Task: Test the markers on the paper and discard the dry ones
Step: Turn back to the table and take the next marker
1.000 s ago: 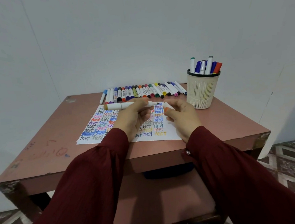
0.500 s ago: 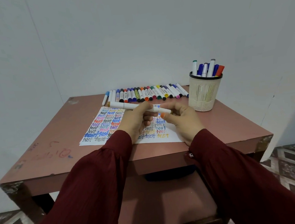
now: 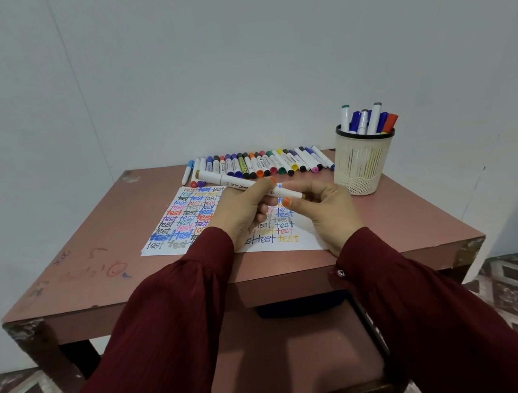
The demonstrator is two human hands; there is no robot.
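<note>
**White marker held over the paper, both hands on it**

I have one white marker (image 3: 225,180) in the air above the paper (image 3: 173,231), lying slantwise, its far end pointing toward the paper's far left corner. My left hand (image 3: 240,213) is curled round the middle of the barrel. My right hand (image 3: 327,209) pinches the near end between thumb and fingers, over the paper's right half. I cannot tell whether the cap at that end is seated or coming loose.

I judge this to be the capping stage of a single test. The paper is crowded with "test" words, so the next stroke needs a bare patch, perhaps near its front edge.

Beyond the paper's far edge lies the row of markers (image 3: 258,165) on the desk (image 3: 100,240). To the paper's right stands the mesh cup (image 3: 360,163) holding several more.
</note>
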